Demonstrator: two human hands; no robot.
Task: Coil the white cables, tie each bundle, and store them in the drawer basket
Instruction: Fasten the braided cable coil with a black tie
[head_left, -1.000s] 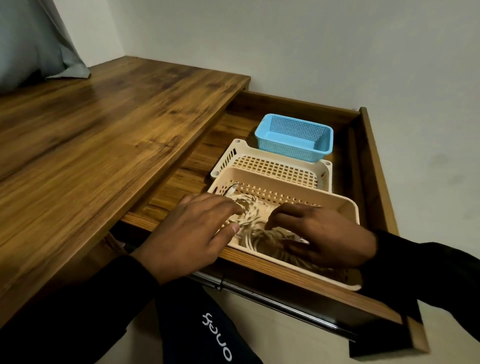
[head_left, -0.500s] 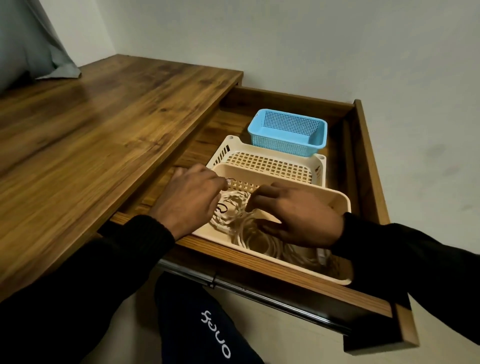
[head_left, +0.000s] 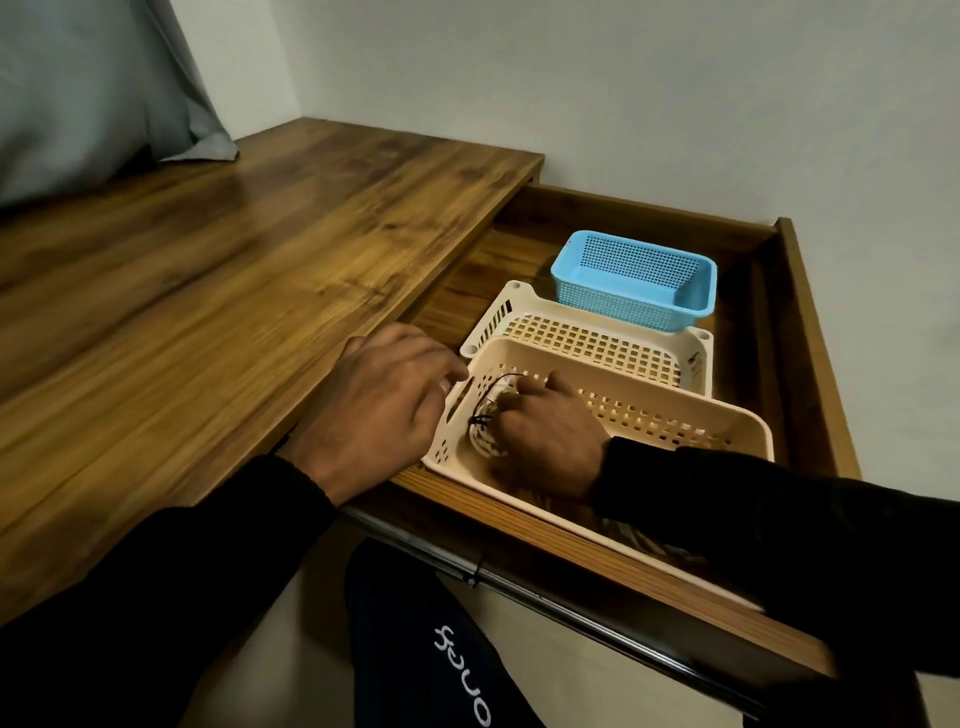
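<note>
I see the coiled white cable bundle (head_left: 485, 434) with a thin black tie lying in the near left corner of the cream perforated plastic basket (head_left: 691, 415) inside the open wooden drawer (head_left: 810, 332). My right hand (head_left: 545, 436) is down in the basket, fingers curled onto the bundle. My left hand (head_left: 374, 410) hovers just left of the basket's rim; I cannot tell whether it grips anything.

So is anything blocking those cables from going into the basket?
Nothing visible. The white cable bundle already lies inside the cream basket, under the right hand. The left hand is at the basket's left edge.
</note>
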